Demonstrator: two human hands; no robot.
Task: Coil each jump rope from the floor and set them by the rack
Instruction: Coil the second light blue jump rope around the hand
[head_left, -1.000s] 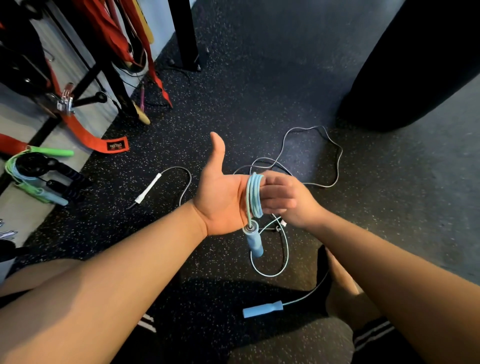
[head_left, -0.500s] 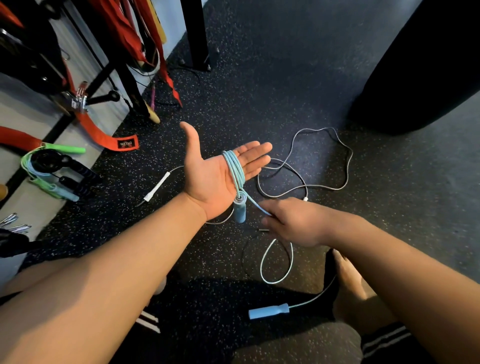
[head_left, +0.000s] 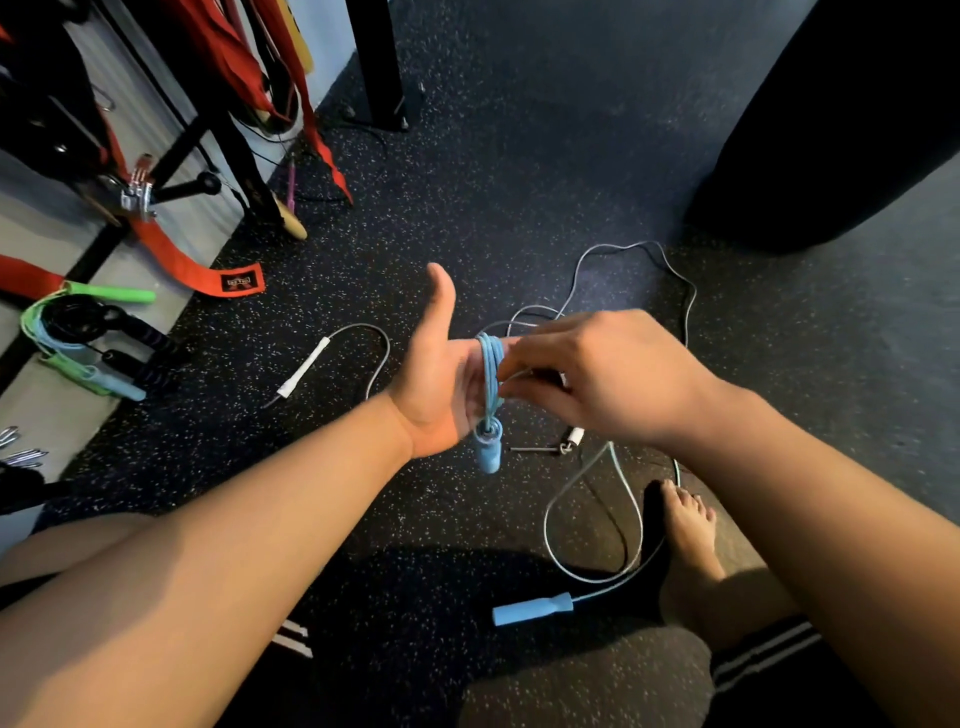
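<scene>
Swung back up from below the palm, the right hand (head_left: 597, 379) pinched the blue jump rope (head_left: 489, 364) where its coil wrapped the left hand (head_left: 441, 384), which was held flat with the thumb raised. One blue handle (head_left: 487, 449) hung under the palm. The other handle (head_left: 532, 608) lay on the speckled floor (head_left: 519, 182) near a bare foot (head_left: 685, 525). A white-handled grey rope (head_left: 306, 364) lay beyond, and the rack (head_left: 236, 156) stood well to the left.

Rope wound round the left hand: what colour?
Light blue rope, clearest in the head view.
</scene>
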